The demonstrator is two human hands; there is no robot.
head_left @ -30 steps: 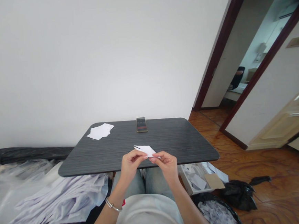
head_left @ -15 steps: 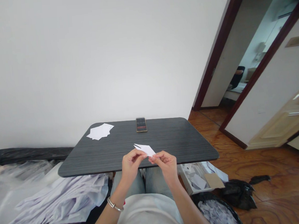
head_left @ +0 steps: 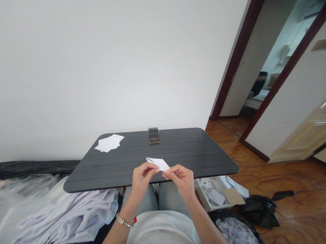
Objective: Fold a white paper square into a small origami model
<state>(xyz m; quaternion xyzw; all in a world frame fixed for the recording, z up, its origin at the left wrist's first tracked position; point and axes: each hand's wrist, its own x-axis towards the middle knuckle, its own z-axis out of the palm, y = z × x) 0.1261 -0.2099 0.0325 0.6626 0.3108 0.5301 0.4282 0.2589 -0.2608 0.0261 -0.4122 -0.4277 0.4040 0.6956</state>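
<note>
A folded piece of white paper (head_left: pixel 158 164) with a pointed shape is held up just above the front edge of the dark grey wood-grain table (head_left: pixel 182 147). My left hand (head_left: pixel 142 179) pinches its left part between thumb and fingers. My right hand (head_left: pixel 181 179) grips its right end from the other side, hiding that tip. Both hands are close together over the table edge. Farther back on the table lie a loose stack of white paper sheets (head_left: pixel 109 143) and an upright phone (head_left: pixel 154 136).
A heap of white paper sheets (head_left: pixel 66 220) lies left of my knees on plastic sheeting. To the right stand an open cardboard box (head_left: pixel 214 195), a black bin of paper scraps (head_left: pixel 236 234) and a black bag (head_left: pixel 260 212). A seated person (head_left: pixel 258 84) shows through the doorway.
The paper's right tip, visible past my right fingers a second ago, now sits within them. My hands have otherwise barely moved.
</note>
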